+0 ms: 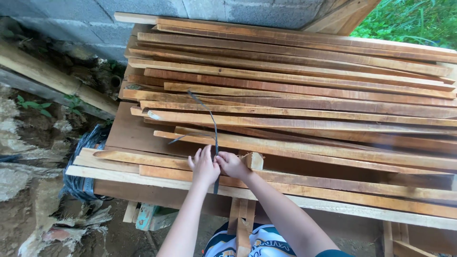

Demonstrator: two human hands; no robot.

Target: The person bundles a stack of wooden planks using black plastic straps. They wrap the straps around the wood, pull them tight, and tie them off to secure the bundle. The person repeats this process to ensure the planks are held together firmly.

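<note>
Packages: teal and cream carton (145, 216) lying on the ground under the timber bench, partly hidden.
Labels, signs, screens: none visible.

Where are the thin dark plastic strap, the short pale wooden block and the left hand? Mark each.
thin dark plastic strap (214, 131), head view, its middle stretch.
short pale wooden block (255, 161), head view, its cut end.
left hand (203, 167), head view, its back.

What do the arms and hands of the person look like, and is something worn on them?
Both arms are bare from the elbow down: no sleeves, gloves, watch or bracelets show. The left hand and the right hand carry no visible rings, though they are small in the picture. Slender forearms rise from the bottom edge, above a white and dark green printed shirt.
</note>
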